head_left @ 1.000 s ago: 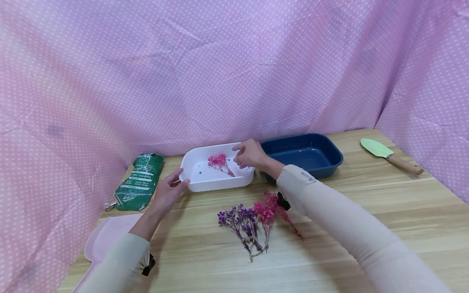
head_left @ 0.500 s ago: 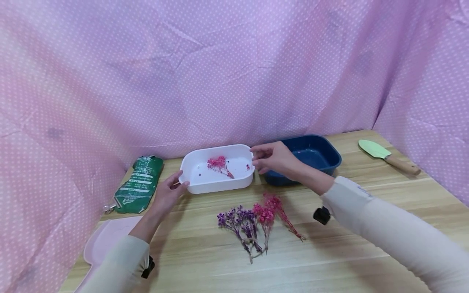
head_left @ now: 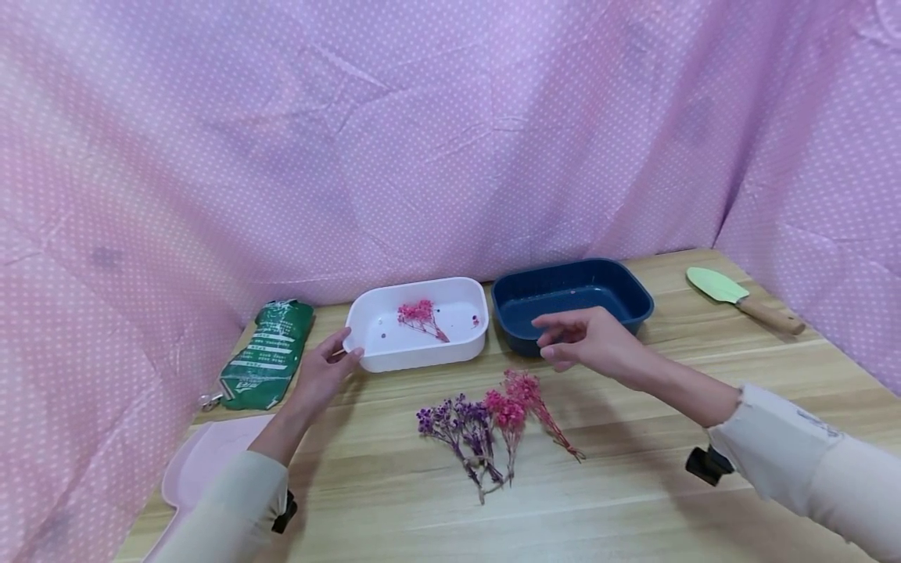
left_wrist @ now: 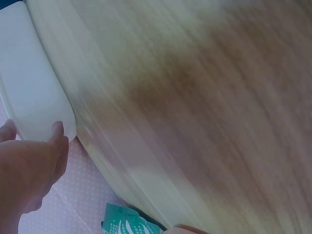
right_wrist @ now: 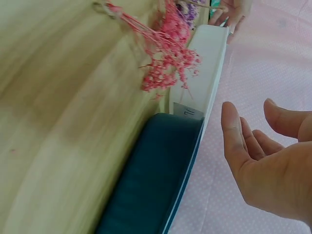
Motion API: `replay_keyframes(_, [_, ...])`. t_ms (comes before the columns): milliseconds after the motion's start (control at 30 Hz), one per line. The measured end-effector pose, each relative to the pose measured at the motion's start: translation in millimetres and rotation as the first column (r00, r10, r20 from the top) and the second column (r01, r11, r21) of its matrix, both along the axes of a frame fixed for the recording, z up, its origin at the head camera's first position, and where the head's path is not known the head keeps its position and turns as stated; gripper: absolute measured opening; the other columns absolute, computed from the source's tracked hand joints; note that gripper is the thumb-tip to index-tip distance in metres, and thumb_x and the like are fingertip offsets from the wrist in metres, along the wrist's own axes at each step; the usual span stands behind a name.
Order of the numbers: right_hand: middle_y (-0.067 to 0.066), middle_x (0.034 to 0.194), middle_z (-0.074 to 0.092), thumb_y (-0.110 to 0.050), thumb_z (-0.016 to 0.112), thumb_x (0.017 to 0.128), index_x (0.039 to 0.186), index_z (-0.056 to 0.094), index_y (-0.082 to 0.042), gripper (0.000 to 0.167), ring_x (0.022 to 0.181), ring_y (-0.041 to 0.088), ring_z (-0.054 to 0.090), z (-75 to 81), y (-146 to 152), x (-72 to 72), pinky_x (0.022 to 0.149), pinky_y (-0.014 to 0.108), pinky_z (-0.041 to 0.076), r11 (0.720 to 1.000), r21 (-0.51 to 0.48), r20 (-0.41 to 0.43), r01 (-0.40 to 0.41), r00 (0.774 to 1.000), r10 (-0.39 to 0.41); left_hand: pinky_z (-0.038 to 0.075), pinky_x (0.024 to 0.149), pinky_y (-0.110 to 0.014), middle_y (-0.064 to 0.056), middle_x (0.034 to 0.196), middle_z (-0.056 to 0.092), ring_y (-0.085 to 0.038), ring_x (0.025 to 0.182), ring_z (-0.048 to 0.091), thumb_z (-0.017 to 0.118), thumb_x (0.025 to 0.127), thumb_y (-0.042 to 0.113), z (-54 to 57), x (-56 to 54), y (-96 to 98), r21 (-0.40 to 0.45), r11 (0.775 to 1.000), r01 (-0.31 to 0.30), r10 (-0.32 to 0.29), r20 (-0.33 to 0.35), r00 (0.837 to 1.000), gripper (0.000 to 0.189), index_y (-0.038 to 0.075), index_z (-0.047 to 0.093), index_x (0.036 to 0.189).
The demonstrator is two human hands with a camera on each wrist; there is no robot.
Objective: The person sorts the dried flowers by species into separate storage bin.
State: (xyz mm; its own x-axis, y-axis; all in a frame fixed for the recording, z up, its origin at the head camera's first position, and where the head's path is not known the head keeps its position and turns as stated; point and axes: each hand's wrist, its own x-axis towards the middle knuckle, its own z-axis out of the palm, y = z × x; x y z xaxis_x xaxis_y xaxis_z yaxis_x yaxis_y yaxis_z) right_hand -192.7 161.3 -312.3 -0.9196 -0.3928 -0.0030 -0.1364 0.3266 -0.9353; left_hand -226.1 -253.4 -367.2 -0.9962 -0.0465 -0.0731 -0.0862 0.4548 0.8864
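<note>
Flowers [head_left: 419, 313], pink and dried, lying inside a white oblong plastic tray [head_left: 422, 358]
On my remote feed I see the left hand [head_left: 327, 374] pinching the tray's left end; the right hand [head_left: 591, 340], loosely curled and grasping nothing, hovers near the dark-blue rectangular plastic tub [head_left: 517, 338] just right of the tray.

We see a screened-off work corner, its wider room hidden: pink dotted cloth [head_left: 450, 156] fills the frame's upper half, behind a wood-grain tabletop [head_left: 605, 508] below.
</note>
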Motion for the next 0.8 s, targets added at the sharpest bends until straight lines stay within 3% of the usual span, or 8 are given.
replay_keyframes(433, [0.017,0.105,0.065,-0.005,0.066,0.09,0.132,0.052,0.006,0.046,0.09,0.023,0.065,-16.3,21,17.2,0.072,0.035,0.059,0.999,0.039,0.03,0.005,1.0,-0.006,0.042,0.104,-0.039,-0.019,0.148,0.038,-0.031,0.13,0.043,0.058,0.097,0.028,2.7,0.8,-0.3,-0.004,1.0,0.002,-0.002,0.022,1.0,0.065,0.012,0.028,0.152])
replay_keyframes(633, [0.02,0.105,0.066,-0.003,0.067,0.088,0.13,0.054,0.007,0.045,0.085,0.024,0.065,-29.3,23,20.0,0.069,0.035,0.059,0.999,0.053,0.039,0.012,0.999,-0.015,0.043,0.103,-0.039,-0.02,0.147,0.039,-0.031,0.129,0.044,0.058,0.097,0.028,2.6,0.8,-0.5,-0.006,1.0,0.003,-0.003,0.008,1.0,0.065,0.01,0.028,0.152])
replay_keyframes(800, [0.016,0.098,0.068,0.002,0.067,0.086,0.129,0.053,0.01,0.046,0.078,0.023,0.064,-42.9,18,22.9,0.064,0.034,0.058,0.996,0.081,0.086,0.031,0.996,-0.038,0.044,0.102,-0.037,-0.02,0.146,0.04,-0.031,0.129,0.045,0.059,0.096,0.029,0.6,0.0,-1.7,-0.001,1.0,0.001,-0.001,0.004,1.0,0.066,0.01,0.029,0.152])
